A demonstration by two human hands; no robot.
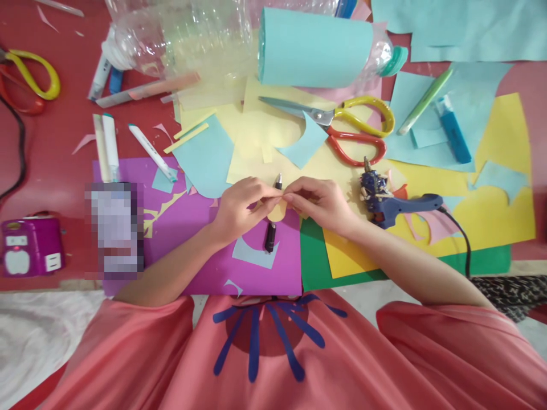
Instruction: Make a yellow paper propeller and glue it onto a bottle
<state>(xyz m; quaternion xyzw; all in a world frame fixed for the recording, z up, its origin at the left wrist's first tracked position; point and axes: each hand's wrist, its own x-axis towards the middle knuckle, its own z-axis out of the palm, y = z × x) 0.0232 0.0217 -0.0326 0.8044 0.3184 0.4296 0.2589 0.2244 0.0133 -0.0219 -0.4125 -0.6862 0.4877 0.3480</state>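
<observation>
My left hand point(243, 208) and my right hand point(322, 205) meet at the fingertips, both closed in a pinch. Between them is a small pale yellow paper piece point(277, 212), its upper edge hidden by the fingers. A black pen point(270, 237) passes behind or through this paper; which of the two I cannot tell. Its silver tip points away from me. Below the left hand lies a light blue paper scrap point(255, 254) on the purple sheet point(205, 267). Right of my right hand sits a blue glue gun point(404, 206), nozzle pointing up and away.
Open scissors point(325, 117) lie beyond the hands, before a bottle wrapped in blue paper point(316, 48). Clear plastic bottles point(183, 34) are at the back left. Markers point(151, 149) and a blurred phone point(117, 230) lie left, near a purple power adapter point(32, 246). The glue gun's cord point(465, 242) runs off the front edge.
</observation>
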